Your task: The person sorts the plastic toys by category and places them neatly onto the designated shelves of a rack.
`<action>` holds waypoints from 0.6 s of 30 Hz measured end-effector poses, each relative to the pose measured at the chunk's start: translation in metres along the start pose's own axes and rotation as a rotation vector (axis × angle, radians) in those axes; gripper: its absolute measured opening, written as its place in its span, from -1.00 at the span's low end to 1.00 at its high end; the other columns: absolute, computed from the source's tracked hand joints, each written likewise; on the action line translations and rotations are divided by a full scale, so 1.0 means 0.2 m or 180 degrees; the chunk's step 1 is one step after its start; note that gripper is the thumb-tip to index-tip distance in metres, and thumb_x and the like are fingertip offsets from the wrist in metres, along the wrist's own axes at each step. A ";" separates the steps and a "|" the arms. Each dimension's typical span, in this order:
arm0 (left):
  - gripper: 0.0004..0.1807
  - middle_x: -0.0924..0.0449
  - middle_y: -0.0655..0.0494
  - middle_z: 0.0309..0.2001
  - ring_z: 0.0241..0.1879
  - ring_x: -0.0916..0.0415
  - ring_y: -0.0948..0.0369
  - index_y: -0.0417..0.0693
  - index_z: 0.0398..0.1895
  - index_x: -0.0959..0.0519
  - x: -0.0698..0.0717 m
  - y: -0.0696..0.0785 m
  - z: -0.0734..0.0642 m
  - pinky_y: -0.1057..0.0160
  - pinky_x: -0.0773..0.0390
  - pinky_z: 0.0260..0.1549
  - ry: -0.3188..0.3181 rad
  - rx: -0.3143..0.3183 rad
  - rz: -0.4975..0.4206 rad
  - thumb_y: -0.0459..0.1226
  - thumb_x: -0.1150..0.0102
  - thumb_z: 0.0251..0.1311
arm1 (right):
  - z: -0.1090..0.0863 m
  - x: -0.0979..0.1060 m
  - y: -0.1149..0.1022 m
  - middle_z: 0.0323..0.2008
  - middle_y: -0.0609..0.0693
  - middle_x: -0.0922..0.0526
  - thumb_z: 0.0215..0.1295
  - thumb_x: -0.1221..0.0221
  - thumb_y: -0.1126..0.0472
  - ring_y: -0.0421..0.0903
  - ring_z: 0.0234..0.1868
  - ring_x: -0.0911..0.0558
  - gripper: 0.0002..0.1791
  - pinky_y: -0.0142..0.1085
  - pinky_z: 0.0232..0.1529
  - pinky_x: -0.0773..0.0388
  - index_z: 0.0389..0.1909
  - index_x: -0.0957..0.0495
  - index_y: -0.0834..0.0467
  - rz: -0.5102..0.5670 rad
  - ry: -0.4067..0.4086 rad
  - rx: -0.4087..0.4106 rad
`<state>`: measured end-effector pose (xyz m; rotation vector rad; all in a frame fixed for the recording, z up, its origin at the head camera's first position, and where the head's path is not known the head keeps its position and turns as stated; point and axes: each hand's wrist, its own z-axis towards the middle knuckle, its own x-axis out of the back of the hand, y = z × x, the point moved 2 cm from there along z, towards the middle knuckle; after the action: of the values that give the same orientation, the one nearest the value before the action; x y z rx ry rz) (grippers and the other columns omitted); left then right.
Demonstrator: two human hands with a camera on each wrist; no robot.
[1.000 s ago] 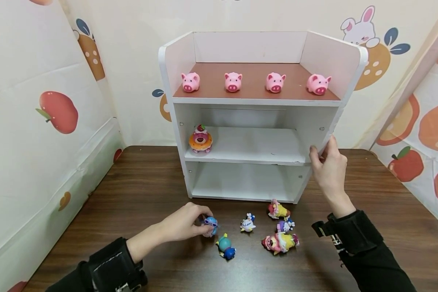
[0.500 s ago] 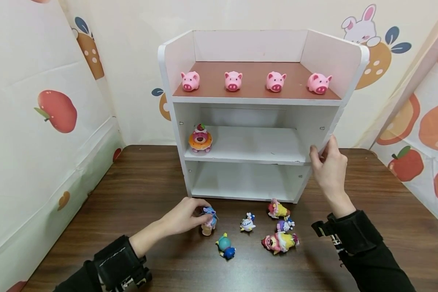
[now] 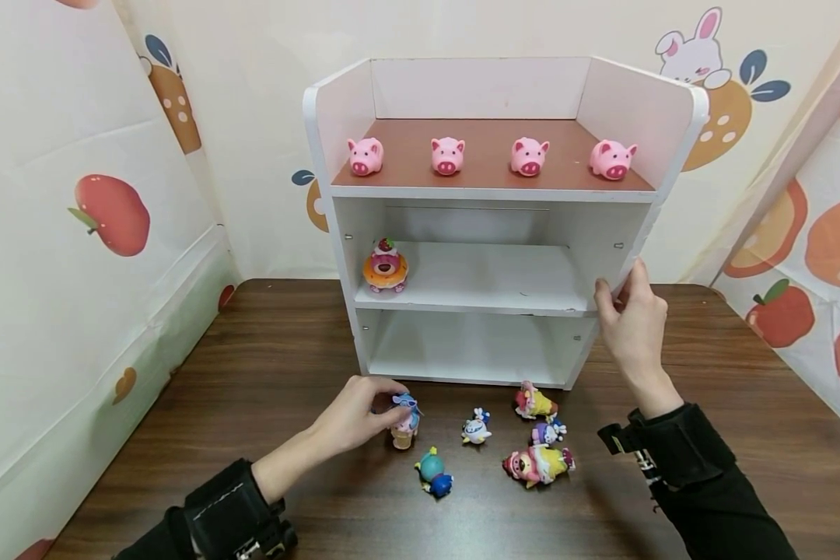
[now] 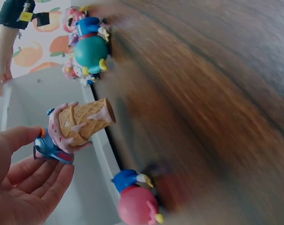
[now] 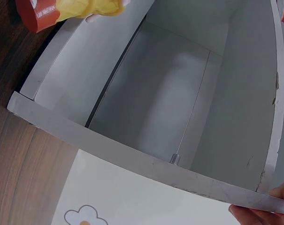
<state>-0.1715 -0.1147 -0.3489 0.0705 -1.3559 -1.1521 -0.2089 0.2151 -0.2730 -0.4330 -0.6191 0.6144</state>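
My left hand [image 3: 346,416] pinches an ice-cream-cone figurine [image 3: 403,435] between thumb and fingers, in front of the shelf's left part. A blue character tops its pink icing and waffle cone [image 4: 88,123]; in the head view the cone points down, close over the table. My right hand [image 3: 633,323] grips the right side panel of the white shelf unit [image 3: 483,194], thumb on the front edge. Near the left hand lies a teal-and-blue figurine [image 3: 432,471]. The left wrist view also shows a pink-and-blue figurine [image 4: 138,204], hidden in the head view.
A small white-and-blue figurine [image 3: 476,426] and several colourful figurines [image 3: 540,464] lie on the table [image 3: 308,498] before the shelf. Several pink pigs [image 3: 446,157] stand on the top board. A bear in an orange ring [image 3: 385,267] sits on the middle board's left.
The cone figurine in my left hand has been turned from top-forward to upright, so its cone now shows. That hand has risen slightly. My right hand stays on the panel.
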 end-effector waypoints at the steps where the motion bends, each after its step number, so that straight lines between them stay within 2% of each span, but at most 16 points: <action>1: -0.85 -0.56 0.16 -0.45 -0.52 -0.40 0.36 -0.21 -0.33 -0.59 0.00 0.01 0.00 0.40 -0.47 -0.57 0.0038 -0.0029 0.0029 -0.32 -0.20 0.04 | 0.00 0.00 0.00 -0.26 0.37 -0.56 0.18 -0.02 0.39 0.23 -0.32 -0.58 -0.66 -0.83 -0.42 -0.21 -0.02 -0.32 0.41 -0.0002 0.0002 0.0001; 6: -0.81 -0.59 0.10 -0.36 -0.42 -0.46 0.35 -0.23 -0.28 -0.59 0.01 0.08 0.03 0.37 -0.52 -0.46 0.0260 -0.0118 0.0194 -0.31 -0.19 0.05 | 0.00 0.00 0.00 -0.26 0.37 -0.56 0.18 -0.02 0.38 0.22 -0.32 -0.59 -0.66 -0.84 -0.42 -0.20 -0.03 -0.32 0.41 -0.0017 0.0008 0.0009; 9: -0.78 -0.58 0.08 -0.35 -0.41 -0.46 0.33 -0.26 -0.24 -0.58 0.02 0.13 0.06 0.39 -0.52 -0.47 0.0423 -0.0176 0.0223 -0.32 -0.18 0.06 | 0.00 0.00 0.00 -0.27 0.36 -0.56 0.18 -0.02 0.37 0.22 -0.32 -0.59 -0.66 -0.84 -0.43 -0.20 -0.02 -0.32 0.40 -0.0032 0.0011 0.0011; 18: -0.77 -0.57 0.02 -0.31 -0.32 -0.50 0.26 -0.31 -0.19 -0.56 0.09 0.28 0.15 0.32 -0.54 -0.32 0.0943 -0.0382 0.0275 -0.37 -0.16 0.07 | 0.00 0.00 0.00 -0.25 0.37 -0.55 0.18 -0.01 0.39 0.24 -0.32 -0.58 -0.65 -0.84 -0.42 -0.20 -0.01 -0.31 0.41 -0.0010 0.0006 0.0029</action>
<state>-0.1646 -0.0827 -0.2911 0.0913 -1.0177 -1.1000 -0.2088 0.2153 -0.2737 -0.4239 -0.6150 0.6134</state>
